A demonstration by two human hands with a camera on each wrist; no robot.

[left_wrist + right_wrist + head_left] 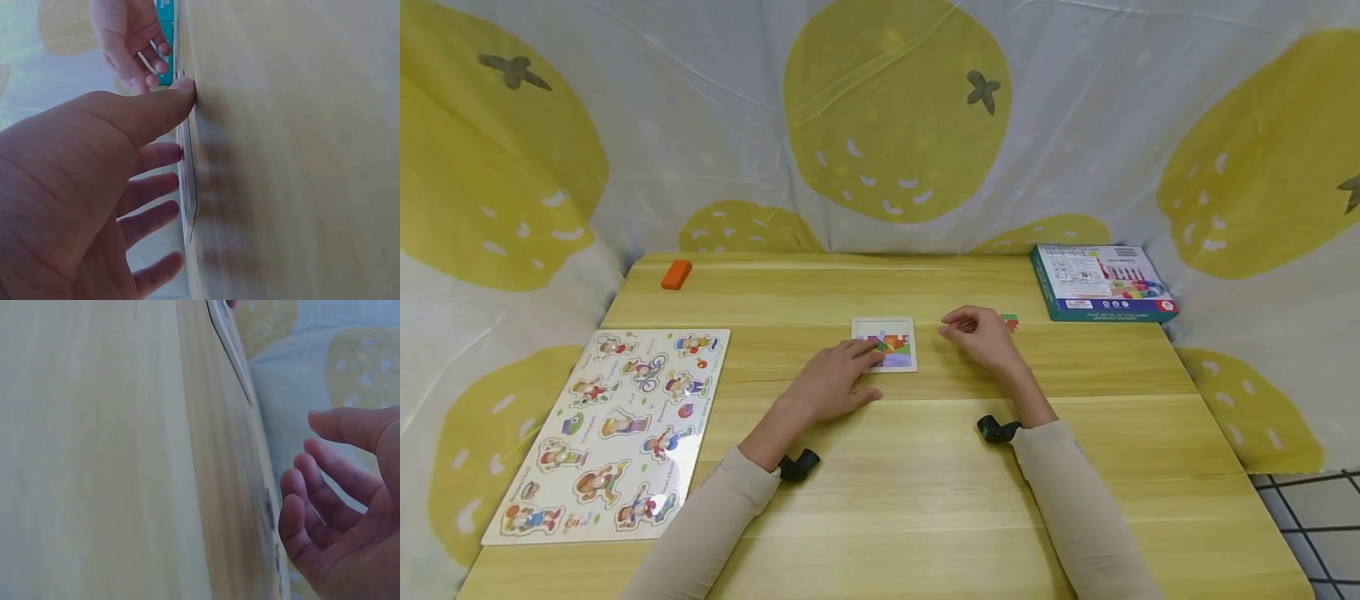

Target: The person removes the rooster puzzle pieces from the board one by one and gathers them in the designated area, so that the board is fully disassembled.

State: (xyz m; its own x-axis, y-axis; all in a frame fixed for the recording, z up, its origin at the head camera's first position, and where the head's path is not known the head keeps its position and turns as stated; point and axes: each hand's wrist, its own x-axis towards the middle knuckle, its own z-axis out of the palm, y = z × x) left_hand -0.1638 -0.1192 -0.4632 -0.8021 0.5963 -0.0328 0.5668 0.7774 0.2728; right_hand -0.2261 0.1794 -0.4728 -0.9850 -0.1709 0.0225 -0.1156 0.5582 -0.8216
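Note:
A small square jigsaw tray with a few bright pieces in it lies on the table in the head view. My left hand reaches over its left side, fingers fairly straight on the colourful pieces; the thumb is spread near the tray's front edge. To the tray's right, my right hand hovers over the table with loosely bent fingers. In the right wrist view nothing shows between its thumb and fingertips. A green and red puzzle piece lies beside that hand, partly covered by it.
On the left lies a large picture puzzle board of cartoon figures. An orange block is at the back left. At the back right sits a flat boxed set. A fruit-print curtain hangs behind the table.

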